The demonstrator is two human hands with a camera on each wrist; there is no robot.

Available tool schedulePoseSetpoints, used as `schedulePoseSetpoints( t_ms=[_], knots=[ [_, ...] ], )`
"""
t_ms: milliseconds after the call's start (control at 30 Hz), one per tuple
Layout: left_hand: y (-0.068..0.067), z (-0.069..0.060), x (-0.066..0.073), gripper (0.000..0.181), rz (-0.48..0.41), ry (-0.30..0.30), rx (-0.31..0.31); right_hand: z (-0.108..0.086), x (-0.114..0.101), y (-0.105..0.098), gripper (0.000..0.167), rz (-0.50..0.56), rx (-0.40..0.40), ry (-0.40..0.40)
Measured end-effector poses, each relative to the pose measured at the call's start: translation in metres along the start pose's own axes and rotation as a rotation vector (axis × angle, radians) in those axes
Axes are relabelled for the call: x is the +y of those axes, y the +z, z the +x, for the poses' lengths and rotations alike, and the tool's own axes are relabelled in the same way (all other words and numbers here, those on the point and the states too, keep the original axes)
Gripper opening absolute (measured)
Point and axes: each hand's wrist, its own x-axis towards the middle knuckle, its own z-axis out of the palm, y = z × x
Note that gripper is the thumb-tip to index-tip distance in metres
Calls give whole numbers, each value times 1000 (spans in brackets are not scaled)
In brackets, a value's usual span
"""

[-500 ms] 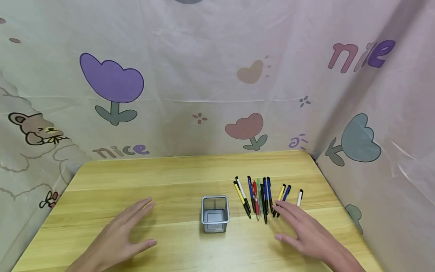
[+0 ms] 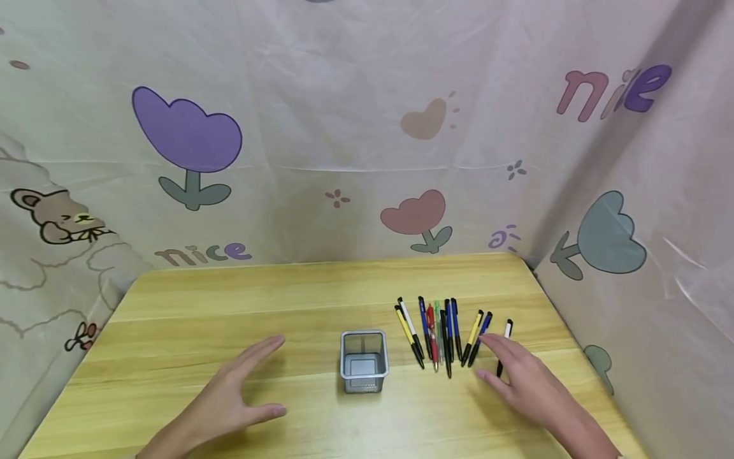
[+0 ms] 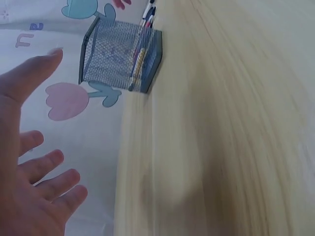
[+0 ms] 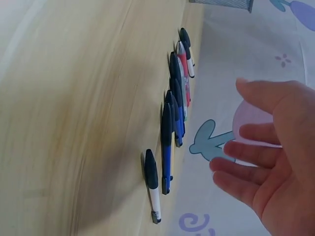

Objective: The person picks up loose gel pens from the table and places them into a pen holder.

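A square wire-mesh pen holder (image 2: 364,384), silver-grey, stands upright on the table between the two hands; no pens show inside it. My left hand (image 2: 220,398) hovers to its left, thumb and fingers spread apart, holding nothing. To the right of the holder lies a row of pens, among them a yellow pen (image 2: 406,328), a red pen (image 2: 432,341) and several blue ones. My right hand (image 2: 530,386) is over the right end of this row, fingers loosely extended. It partly covers a white pen (image 4: 153,194), which the right wrist view shows lying whole on the wood.
The light wooden table (image 2: 275,299) reaches back to a printed cloth (image 2: 321,127) hung behind it. More cloth closes off the left and right sides.
My left hand has shifted right, nearer to the pen holder. The right hand has moved slightly right, uncovering more of the pens at that end. Pens and holder stay put.
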Motion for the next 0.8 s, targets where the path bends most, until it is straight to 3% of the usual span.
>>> schedulePoseSetpoints(
  t_ms=[333,467,633,800],
  knots=[
    [16,11,14,106,-79,-44,-41,10,13,2,63,56,-79,198],
    [25,16,16,104,-137,-25,-51,14,20,2,59,68,-106,258],
    [34,24,17,103,-197,25,-47,19,26,2,54,46,-84,338],
    [44,30,19,98,-240,26,-31,25,34,-1,54,37,-116,430]
  ],
)
